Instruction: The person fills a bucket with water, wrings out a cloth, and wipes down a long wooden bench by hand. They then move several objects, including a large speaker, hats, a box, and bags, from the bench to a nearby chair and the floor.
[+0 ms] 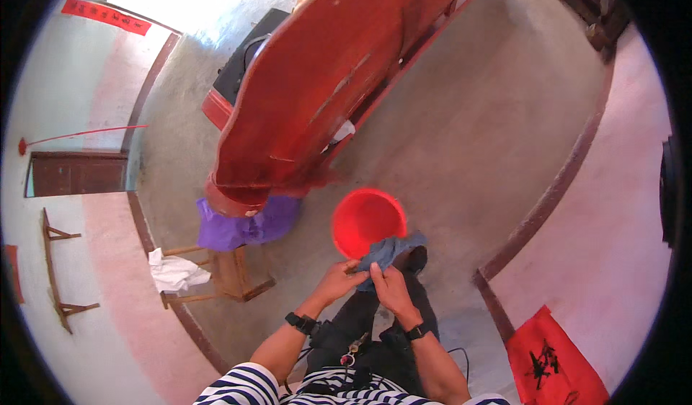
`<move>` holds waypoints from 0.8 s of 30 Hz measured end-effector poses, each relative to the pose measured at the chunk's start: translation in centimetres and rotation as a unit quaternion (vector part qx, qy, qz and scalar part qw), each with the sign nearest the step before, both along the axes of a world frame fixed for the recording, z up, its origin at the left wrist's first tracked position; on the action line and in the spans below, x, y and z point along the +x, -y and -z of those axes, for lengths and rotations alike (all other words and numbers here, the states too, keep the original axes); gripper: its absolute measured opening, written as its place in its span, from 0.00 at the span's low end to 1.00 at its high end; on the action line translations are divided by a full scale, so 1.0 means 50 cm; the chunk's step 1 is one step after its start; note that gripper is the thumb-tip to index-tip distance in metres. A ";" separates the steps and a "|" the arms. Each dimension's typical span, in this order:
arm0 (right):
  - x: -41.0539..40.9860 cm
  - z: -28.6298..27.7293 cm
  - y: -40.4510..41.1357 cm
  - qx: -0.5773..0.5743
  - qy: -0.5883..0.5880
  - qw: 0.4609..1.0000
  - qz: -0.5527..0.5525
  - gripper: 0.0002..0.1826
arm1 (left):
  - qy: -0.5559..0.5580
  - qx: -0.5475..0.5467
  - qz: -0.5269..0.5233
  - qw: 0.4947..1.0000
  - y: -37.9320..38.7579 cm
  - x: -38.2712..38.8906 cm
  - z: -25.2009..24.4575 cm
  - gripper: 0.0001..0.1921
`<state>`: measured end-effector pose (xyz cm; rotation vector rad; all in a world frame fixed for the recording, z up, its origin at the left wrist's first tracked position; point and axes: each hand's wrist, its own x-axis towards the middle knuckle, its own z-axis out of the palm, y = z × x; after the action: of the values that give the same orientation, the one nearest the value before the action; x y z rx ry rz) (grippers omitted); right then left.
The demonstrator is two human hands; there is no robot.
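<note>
A blue-grey cloth is gripped between both my hands over the near rim of a red plastic bucket. My left hand pinches its left side, fingertips close to the bucket's edge. On the right side, my right hand holds it with the thumb on top. Part of the cloth spreads to the right, near my dark shoe. The bucket stands on the floor in front of my feet; I cannot tell what is inside it.
A large red wooden bench runs diagonally ahead. Left of me are a purple bag, a wooden stool and a white cloth. The concrete floor extends ahead to the right. A pink wall borders it.
</note>
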<state>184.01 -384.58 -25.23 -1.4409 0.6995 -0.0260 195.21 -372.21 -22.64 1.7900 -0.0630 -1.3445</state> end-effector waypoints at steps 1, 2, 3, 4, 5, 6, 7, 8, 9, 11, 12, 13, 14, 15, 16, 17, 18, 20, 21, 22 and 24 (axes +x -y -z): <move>0.000 -0.019 0.006 -0.050 0.005 0.999 -0.007 0.23 | 0.043 0.033 0.054 0.997 0.010 0.008 -0.037 0.22; -0.002 -0.038 0.009 -0.065 0.001 0.998 -0.007 0.23 | 0.086 0.065 0.107 0.988 0.016 0.011 -0.061 0.21; 0.003 -0.064 0.011 -0.077 -0.004 0.997 0.013 0.22 | 0.091 0.051 0.104 0.989 0.008 0.009 -0.064 0.21; 0.007 -0.088 0.012 -0.088 -0.009 0.996 0.033 0.21 | 0.075 0.022 0.033 0.996 -0.007 0.000 -0.059 0.19; 0.011 -0.110 0.013 -0.102 -0.008 0.994 0.035 0.21 | 0.055 -0.008 -0.034 0.998 -0.011 -0.002 -0.062 0.17; 0.019 -0.132 0.016 -0.103 -0.036 0.994 0.023 0.20 | 0.055 -0.022 -0.032 0.998 -0.014 0.000 -0.064 0.17; 0.026 -0.152 0.017 -0.103 -0.065 0.992 0.012 0.20 | 0.034 -0.076 -0.084 0.993 -0.017 0.003 -0.065 0.16; 0.028 -0.164 0.018 -0.117 -0.067 0.991 0.020 0.20 | 0.007 -0.130 -0.129 0.983 -0.015 0.003 -0.074 0.15; 0.033 -0.172 0.019 -0.190 -0.052 0.980 0.029 0.21 | 0.003 -0.144 -0.121 0.982 -0.010 0.005 -0.088 0.15; 0.046 -0.210 0.018 -0.274 -0.038 0.960 0.047 0.22 | -0.015 -0.199 -0.141 0.970 -0.004 0.012 -0.120 0.12; 0.059 -0.243 0.015 -0.293 -0.003 0.955 0.052 0.23 | -0.015 -0.211 -0.134 0.968 -0.011 0.019 -0.129 0.12; 0.068 -0.271 0.012 -0.313 0.033 0.948 0.056 0.24 | -0.021 -0.222 -0.162 0.961 -0.024 0.027 -0.137 0.12; 0.066 -0.282 0.013 -0.327 0.035 0.942 0.067 0.24 | -0.029 -0.235 -0.186 0.954 -0.028 0.034 -0.143 0.11; 0.065 -0.284 0.008 -0.358 0.040 0.931 0.051 0.23 | -0.028 -0.249 -0.176 0.952 -0.038 0.042 -0.143 0.11; 0.064 -0.290 0.005 -0.389 0.045 0.920 0.036 0.24 | -0.061 -0.288 -0.186 0.938 -0.047 0.052 -0.145 0.12; 0.061 -0.312 -0.003 -0.397 0.047 0.916 0.044 0.24 | -0.095 -0.321 -0.195 0.922 -0.059 0.057 -0.157 0.12; 0.057 -0.339 -0.008 -0.380 0.048 0.923 0.032 0.24 | -0.094 -0.330 -0.187 0.921 -0.066 0.062 -0.170 0.12; 0.047 -0.377 -0.025 -0.374 0.054 0.925 0.029 0.25 | -0.037 -0.228 -0.072 0.970 -0.072 0.073 -0.206 0.16; 0.043 -0.381 -0.035 -0.395 0.030 0.917 -0.035 0.26 | -0.029 -0.241 -0.066 0.968 -0.071 0.076 -0.216 0.16; 0.043 -0.387 -0.040 -0.415 0.004 0.904 -0.097 0.27 | -0.052 -0.229 -0.011 0.972 -0.072 0.072 -0.224 0.18; 0.041 -0.425 -0.049 -0.411 0.030 0.906 -0.098 0.27 | -0.071 -0.225 0.049 0.970 -0.072 0.077 -0.240 0.20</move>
<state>186.06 -382.14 -4.00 -2.3058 0.4996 -0.2320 199.05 -368.59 -10.66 1.3198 -0.3558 -1.3940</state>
